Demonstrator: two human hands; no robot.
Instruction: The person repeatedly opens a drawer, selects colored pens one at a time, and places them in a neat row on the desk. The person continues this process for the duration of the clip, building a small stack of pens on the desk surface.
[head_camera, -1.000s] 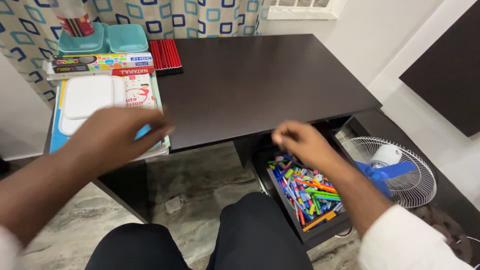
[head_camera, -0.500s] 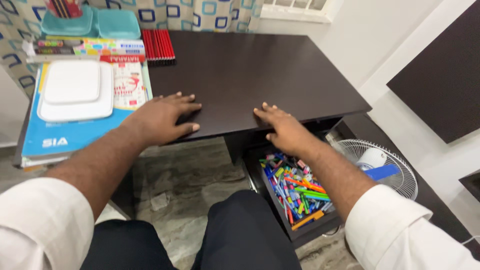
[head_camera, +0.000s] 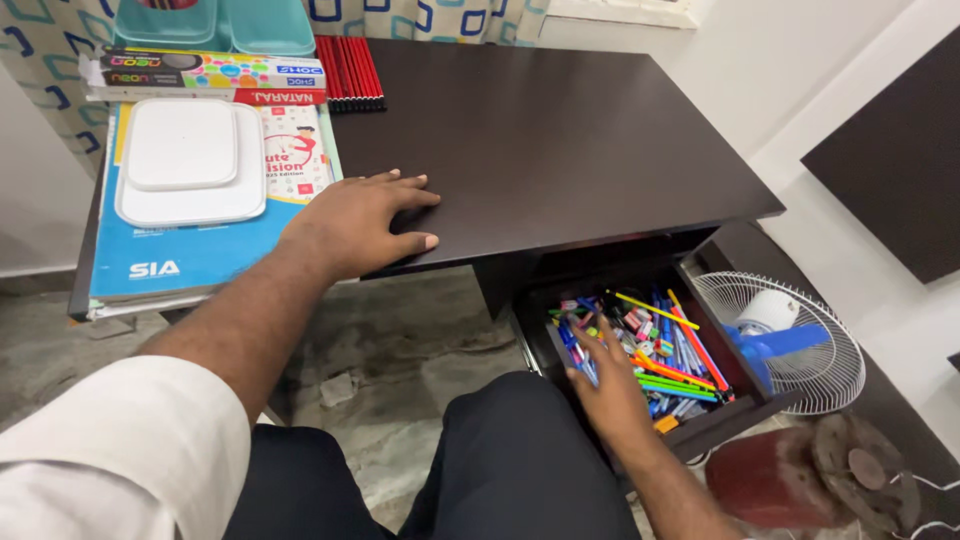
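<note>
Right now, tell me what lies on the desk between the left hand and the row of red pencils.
Head view: only bare dark desk top lies between the left hand and the red pencils.

colourful flat boxes (head_camera: 205, 75) | desk's back-left (stacked) | long, rectangular

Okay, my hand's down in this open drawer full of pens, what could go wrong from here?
The drawer is heaped loosely with pens and markers, so the right hand rummaging there could flick some onto the floor or meet a sharp tip. The table fan stands right beside the drawer, where a pen could hit its grille. The left hand presses flat at the desk edge, beside the stacked books.
</note>
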